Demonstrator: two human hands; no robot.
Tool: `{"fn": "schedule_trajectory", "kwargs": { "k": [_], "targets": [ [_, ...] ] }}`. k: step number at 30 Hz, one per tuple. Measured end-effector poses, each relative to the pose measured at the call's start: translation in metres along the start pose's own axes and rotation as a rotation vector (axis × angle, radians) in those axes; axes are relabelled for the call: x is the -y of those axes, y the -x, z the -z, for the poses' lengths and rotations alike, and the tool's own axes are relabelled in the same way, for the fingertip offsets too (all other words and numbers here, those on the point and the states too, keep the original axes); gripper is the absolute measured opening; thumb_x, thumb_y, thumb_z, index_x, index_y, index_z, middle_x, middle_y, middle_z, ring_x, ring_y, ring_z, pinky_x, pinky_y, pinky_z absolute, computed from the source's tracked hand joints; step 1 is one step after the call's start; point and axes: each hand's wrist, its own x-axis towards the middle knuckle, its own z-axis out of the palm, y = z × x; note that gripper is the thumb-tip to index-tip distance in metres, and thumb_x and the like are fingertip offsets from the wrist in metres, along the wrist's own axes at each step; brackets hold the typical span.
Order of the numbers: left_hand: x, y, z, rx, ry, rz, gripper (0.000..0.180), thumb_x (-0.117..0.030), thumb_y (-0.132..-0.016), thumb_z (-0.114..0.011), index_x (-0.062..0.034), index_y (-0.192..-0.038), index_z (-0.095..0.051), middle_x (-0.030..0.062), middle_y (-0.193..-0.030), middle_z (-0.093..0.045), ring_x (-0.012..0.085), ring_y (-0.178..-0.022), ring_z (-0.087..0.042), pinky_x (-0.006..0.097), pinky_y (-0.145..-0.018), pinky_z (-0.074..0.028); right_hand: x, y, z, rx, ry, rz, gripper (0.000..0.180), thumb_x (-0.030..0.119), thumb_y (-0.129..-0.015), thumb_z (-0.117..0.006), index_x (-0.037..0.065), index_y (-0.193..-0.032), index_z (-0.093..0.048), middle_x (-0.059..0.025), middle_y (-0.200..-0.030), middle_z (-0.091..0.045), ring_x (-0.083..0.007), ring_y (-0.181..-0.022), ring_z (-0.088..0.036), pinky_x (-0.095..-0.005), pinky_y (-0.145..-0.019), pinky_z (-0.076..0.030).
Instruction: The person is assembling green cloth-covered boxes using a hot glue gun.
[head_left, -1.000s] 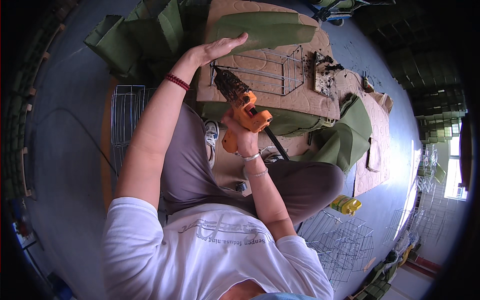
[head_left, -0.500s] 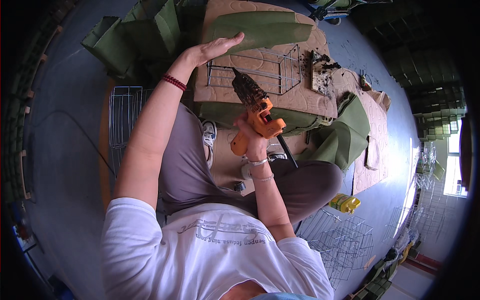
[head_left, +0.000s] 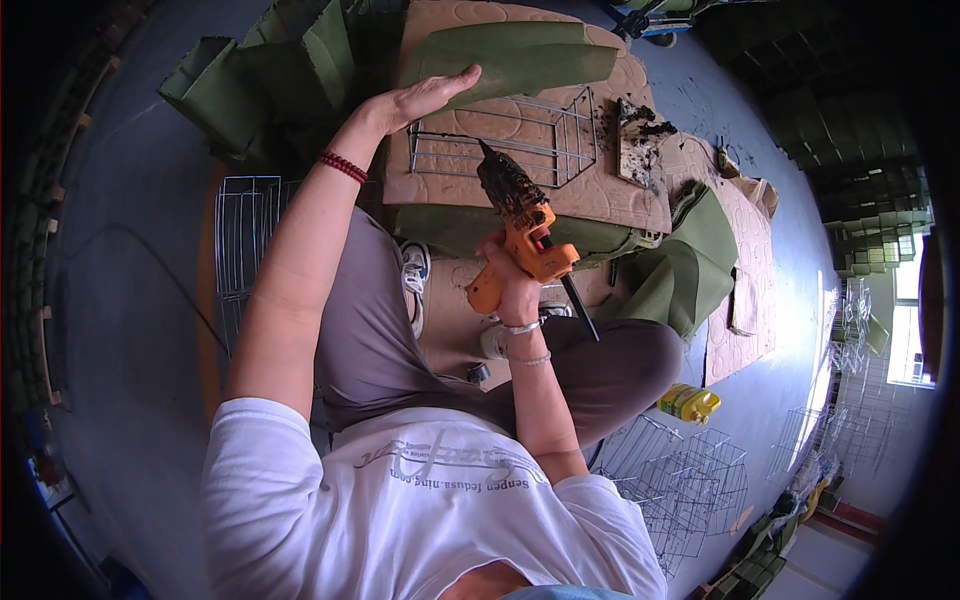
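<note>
My left hand (head_left: 428,97), its fingers stretched out, lies along the near edge of a folded green felt-like panel (head_left: 520,55). The panel rests over the far side of a metal wire frame (head_left: 490,140) on the cardboard-topped work surface. My right hand (head_left: 510,285) is closed round the handle of an orange glue gun (head_left: 535,250). Dark residue cakes the gun's front end, and its pointed nozzle is directed up and left, over the near edge of the frame. A black glue stick (head_left: 580,308) sticks out of its back.
A board smeared with black glue (head_left: 635,145) lies right of the frame. Folded green panels (head_left: 270,90) stand at the far left, and green sheeting (head_left: 690,260) drapes at the right. Wire baskets (head_left: 685,480) and a yellow container (head_left: 690,403) are on the floor.
The glue gun in my right hand has shifted slightly to the right, its nozzle leaning the same way. My left hand stays at the green panel.
</note>
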Motion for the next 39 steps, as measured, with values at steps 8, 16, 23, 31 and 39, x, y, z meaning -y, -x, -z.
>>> {"fn": "schedule_trajectory", "kwargs": {
  "k": [8, 16, 23, 31, 39],
  "targets": [
    [-0.007, 0.004, 0.0, 0.015, -0.017, 0.031, 0.084, -0.067, -0.093, -0.032, -0.0054, -0.149, -0.02, 0.0108, -0.156, -0.017, 0.0221, -0.145, -0.014, 0.037, -0.117, -0.013, 0.0, -0.001, 0.009, 0.015, 0.008, 0.026, 0.02, 0.0, -0.079, -0.062, 0.003, -0.097, -0.055, -0.0052, -0.088, -0.058, -0.0162, -0.082, -0.057, -0.0303, -0.077, -0.046],
    [0.001, -0.002, 0.002, 0.024, -0.034, 0.011, 0.092, -0.071, -0.09, -0.032, -0.0018, -0.148, -0.019, 0.0127, -0.156, -0.016, 0.0227, -0.145, -0.012, 0.038, -0.117, -0.012, 0.0, 0.002, -0.001, -0.03, 0.022, 0.0, 0.016, 0.003, -0.08, -0.062, 0.004, -0.095, -0.055, -0.0044, -0.086, -0.058, -0.0155, -0.082, -0.057, -0.0298, -0.077, -0.045],
    [0.007, -0.003, 0.003, 0.001, -0.006, -0.007, 0.092, -0.071, -0.09, -0.033, 0.0003, -0.148, -0.02, 0.0153, -0.156, -0.017, 0.0232, -0.145, -0.013, 0.037, -0.117, -0.012, 0.0, -0.001, 0.0, 0.005, 0.036, 0.028, 0.018, 0.004, -0.08, -0.063, 0.004, -0.097, -0.057, -0.0032, -0.087, -0.059, -0.0138, -0.081, -0.057, -0.0287, -0.076, -0.046],
    [0.004, -0.003, 0.001, -0.003, 0.016, -0.023, 0.094, -0.07, -0.09, -0.036, 0.0034, -0.147, -0.02, 0.0161, -0.156, -0.017, 0.0232, -0.145, -0.013, 0.036, -0.117, -0.012, 0.002, 0.0, -0.001, -0.004, 0.015, 0.029, 0.013, 0.006, -0.082, -0.062, 0.004, -0.094, -0.058, -0.0017, -0.087, -0.059, -0.0116, -0.082, -0.057, -0.0264, -0.074, -0.045],
    [0.003, -0.002, -0.001, -0.02, 0.019, 0.012, 0.094, -0.07, -0.089, -0.036, 0.0022, -0.147, -0.02, 0.0152, -0.156, -0.017, 0.0224, -0.144, -0.014, 0.035, -0.117, -0.013, 0.005, 0.0, -0.011, 0.006, -0.023, -0.007, 0.014, 0.006, -0.082, -0.064, 0.004, -0.094, -0.058, -0.0016, -0.086, -0.059, -0.0116, -0.081, -0.057, -0.0261, -0.073, -0.045]
  ]
}}
